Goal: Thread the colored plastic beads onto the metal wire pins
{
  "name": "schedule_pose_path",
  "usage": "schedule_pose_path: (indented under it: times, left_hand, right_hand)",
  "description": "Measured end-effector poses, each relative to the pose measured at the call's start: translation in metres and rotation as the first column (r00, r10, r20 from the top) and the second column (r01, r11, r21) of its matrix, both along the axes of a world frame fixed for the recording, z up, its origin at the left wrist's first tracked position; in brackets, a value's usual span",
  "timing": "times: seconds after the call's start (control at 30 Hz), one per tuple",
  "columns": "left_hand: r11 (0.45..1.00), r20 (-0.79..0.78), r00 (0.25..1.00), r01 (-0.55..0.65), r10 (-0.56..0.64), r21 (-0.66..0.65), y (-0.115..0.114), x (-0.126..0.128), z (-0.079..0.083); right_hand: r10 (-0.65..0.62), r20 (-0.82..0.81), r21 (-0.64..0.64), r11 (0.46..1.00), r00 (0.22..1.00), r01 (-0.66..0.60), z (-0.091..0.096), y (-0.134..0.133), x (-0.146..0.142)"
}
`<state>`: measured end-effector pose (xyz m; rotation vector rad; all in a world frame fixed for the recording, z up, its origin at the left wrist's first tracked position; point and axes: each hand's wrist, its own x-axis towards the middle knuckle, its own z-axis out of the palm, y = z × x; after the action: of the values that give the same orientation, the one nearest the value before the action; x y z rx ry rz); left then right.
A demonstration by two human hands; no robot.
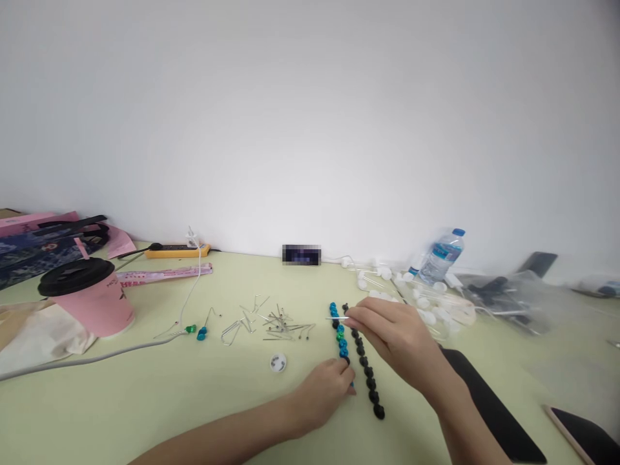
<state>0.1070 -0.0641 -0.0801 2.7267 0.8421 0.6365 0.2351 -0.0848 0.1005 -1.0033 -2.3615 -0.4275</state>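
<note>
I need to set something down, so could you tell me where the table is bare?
Bare table lies between the cup and the left hand, below the disc, and between the pad and the bag. Crowded: pins, beads by the right hand holding a pin, caps by the bottle.

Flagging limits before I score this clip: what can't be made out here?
Head view, blue bead strand: its lower end is hidden under the left hand, so the grip cannot be told.
Head view, pin pinched by the right hand: too thin to show its tip.
Head view, dark box: blurred out.
Head view, phone: cut off by the bottom edge.
</note>
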Motion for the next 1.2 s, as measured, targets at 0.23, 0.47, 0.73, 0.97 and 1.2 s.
schedule_pose_path:
  times: [0.23, 0.47, 0.73, 0.97, 1.2]
  left_hand:
    - [0.971, -0.051, 0.999, 0.014, -0.002, 0.237, 0.013, 0.009, -0.015]
    - [0.954, -0.114, 0.993, -0.006, 0.042, 0.299, -0.001, -0.009, 0.008]
    - [0.853, -0.086, 0.881, -0.42, 0.465, 0.31, 0.017, -0.141, 0.053]
    - [0.511, -0.322, 0.422, -0.812, 0.848, 0.281, 0.041, -0.225, 0.037]
    - [0.597, -0.338, 0.51, -0.764, 0.791, 0.246, 0.04, -0.232, 0.007]
  right_hand:
    - [-0.009, 0.022, 0.013, 1.0, 1.0, 0.008, 0.002, -0.002, 0.001]
    - [-0.024, 0.0, -0.006, 1.0, 1.0, 0.024, 0.002, -0.003, 0.002]
    - [-0.027, -0.02, 0.042, 0.999, 0.999, 0.027, 0.001, 0.0, 0.001]
    - [-0.012, 0.038, 0.063, 0.998, 0.999, 0.009, -0.001, -0.002, -0.005]
    - [-0.032, 0.081, 0.027, 0.999, 0.996, 0.03, -0.004, -0.002, -0.01]
